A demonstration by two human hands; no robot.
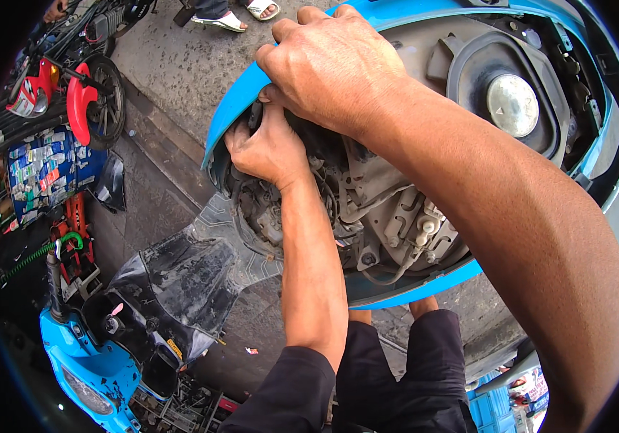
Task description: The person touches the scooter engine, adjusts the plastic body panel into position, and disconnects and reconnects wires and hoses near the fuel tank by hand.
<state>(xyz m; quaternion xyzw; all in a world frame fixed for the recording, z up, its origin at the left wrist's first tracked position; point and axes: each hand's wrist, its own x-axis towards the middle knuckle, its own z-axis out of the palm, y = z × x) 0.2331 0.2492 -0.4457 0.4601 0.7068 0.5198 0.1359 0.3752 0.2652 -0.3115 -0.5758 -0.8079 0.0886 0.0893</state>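
A scooter's blue body panel (231,108) curves around its exposed frame and engine bay. My right hand (335,68) reaches across the scooter and is closed over the panel's upper rim, its fingertips hidden on the far side. Just below it, my left hand (270,144) is inside the panel's front corner, fingers curled beside a small dark part (255,115). What those fingers hold, if anything, is hidden. Under my left wrist, the engine bay (266,216) shows dusty metal and cables. Right of my hands sits the round fuel cap (512,105) in its black surround.
A black floorboard section (187,278) leads to a blue front cover (86,372) with a headlight at lower left. A red motorcycle fender (78,108), a wheel (107,101) and a sticker-covered blue drum (53,173) stand left. Another person's sandalled feet (230,22) are at the top.
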